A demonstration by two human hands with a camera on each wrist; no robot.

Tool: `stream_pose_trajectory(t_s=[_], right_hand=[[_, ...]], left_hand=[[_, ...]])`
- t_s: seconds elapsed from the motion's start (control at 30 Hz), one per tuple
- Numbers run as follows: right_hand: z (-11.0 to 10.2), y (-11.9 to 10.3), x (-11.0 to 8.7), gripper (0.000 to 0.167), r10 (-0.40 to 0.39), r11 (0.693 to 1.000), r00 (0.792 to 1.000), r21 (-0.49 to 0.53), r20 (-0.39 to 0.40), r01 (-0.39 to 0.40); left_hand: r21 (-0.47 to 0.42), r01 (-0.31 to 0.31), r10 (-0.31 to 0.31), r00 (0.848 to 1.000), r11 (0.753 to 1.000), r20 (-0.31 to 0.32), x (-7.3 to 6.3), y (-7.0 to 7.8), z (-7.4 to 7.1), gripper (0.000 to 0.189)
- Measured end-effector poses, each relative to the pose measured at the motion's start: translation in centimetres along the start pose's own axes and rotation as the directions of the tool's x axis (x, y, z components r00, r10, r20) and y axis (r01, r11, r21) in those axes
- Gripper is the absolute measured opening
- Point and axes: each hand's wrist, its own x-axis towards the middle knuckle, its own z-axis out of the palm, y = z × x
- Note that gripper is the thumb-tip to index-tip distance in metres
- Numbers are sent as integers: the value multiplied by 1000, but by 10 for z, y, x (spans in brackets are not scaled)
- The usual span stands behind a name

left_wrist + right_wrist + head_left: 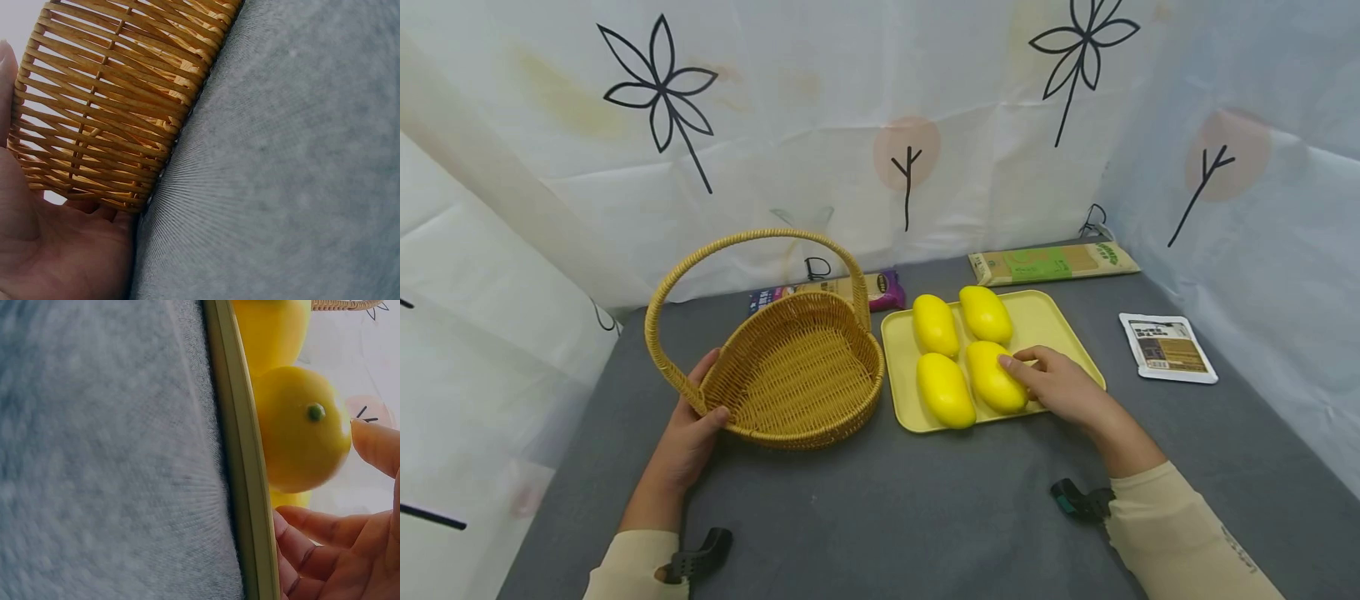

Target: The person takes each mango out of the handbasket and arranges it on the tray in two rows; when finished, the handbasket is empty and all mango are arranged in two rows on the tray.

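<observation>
My left hand (pixel 688 442) grips the near left side of a round woven basket (pixel 797 375), its thumb over the rim beside the base of the tall handle. The basket's woven side (pixel 112 94) fills the upper left of the left wrist view, its lower edge against the grey cloth. A pale yellow tray (pixel 1045 312) to the right bears several yellow mangoes. My right hand (pixel 1056 383) is at the near right mango (pixel 996 379), thumb tip on its upper side. In the right wrist view, a small gap shows between the index finger and this mango (pixel 303 431), with its green stem spot.
Behind the basket lies a purple-ended packet (pixel 887 290). A long tan and green packet (pixel 1052 263) is behind the tray, and a white pouch (pixel 1168 348) lies to its right. White printed curtains (pixel 820 108) enclose the grey table (pixel 865 517).
</observation>
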Motion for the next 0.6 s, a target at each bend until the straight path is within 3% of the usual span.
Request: stream_pose_trajectory(t_s=[0.37,0.6], right_hand=[[2,1,2,81,-35,998,999,-51,-30,34],[2,1,0,81,-60,997,994,-59,-94,55]], left_hand=[[0,-1,1,1000,1000,-2,-1,-1,0,80],[16,-3,4,1000,1000,-24,-4,-4,0,78]])
